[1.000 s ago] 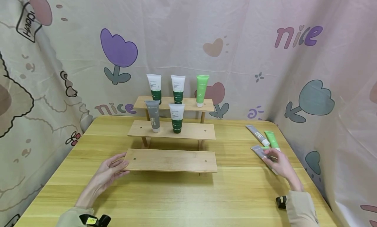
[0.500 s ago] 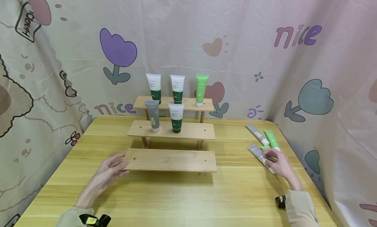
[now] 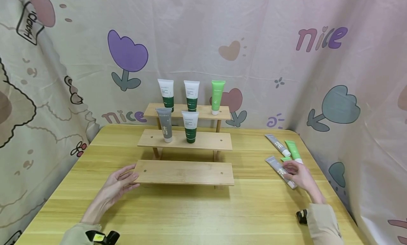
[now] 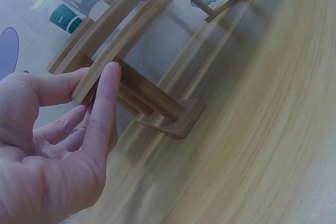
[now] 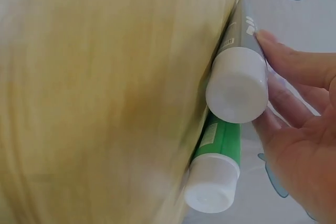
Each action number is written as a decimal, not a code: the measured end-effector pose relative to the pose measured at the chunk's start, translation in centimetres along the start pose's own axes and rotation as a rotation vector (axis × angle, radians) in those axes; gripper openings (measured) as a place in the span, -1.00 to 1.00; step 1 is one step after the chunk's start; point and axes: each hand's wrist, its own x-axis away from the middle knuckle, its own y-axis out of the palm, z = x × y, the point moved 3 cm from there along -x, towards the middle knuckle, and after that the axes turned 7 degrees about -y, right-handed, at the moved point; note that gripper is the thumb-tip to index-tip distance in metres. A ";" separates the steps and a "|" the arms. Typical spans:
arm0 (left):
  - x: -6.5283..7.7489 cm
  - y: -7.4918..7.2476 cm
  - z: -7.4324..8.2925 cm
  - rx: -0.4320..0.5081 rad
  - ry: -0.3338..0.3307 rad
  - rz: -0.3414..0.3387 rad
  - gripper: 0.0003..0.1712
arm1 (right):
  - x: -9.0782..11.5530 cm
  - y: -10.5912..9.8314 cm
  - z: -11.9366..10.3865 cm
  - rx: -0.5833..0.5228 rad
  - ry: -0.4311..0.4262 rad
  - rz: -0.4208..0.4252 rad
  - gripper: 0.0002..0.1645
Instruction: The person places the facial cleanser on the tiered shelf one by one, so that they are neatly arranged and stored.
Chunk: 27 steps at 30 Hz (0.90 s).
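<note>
In the head view my left hand holds the left end of the lowest shelf of a three-step wooden stand. The left wrist view shows thumb and index finger pinching the board end. At the table's right side my right hand has thumb and fingers about a grey squeeze tube lying flat. Seen from the right wrist, fingertips touch the tube's body just behind its white cap. Beside it lies a green tube, partly covered by the hand in the head view.
Another grey tube and a green tube lie farther back on the right. A grey tube and a white-and-green tube stand on the middle step. Several tubes stand on the top step. A printed cloth hangs behind.
The grey tube by my right hand has slid slightly left and turned, so more of its label shows. My right hand has shifted very little; my left hand stays on the stand.
</note>
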 end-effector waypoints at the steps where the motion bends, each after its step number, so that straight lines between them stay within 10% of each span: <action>1: 0.0 0.0 0.0 -0.003 0.001 0.002 -0.13 | 0.0 0.0 0.0 0.006 0.005 0.000 -0.50; 27: -0.1 -0.1 -0.1 -0.024 0.006 0.026 -0.14 | -0.4 0.3 -0.1 0.136 0.101 -0.141 -0.38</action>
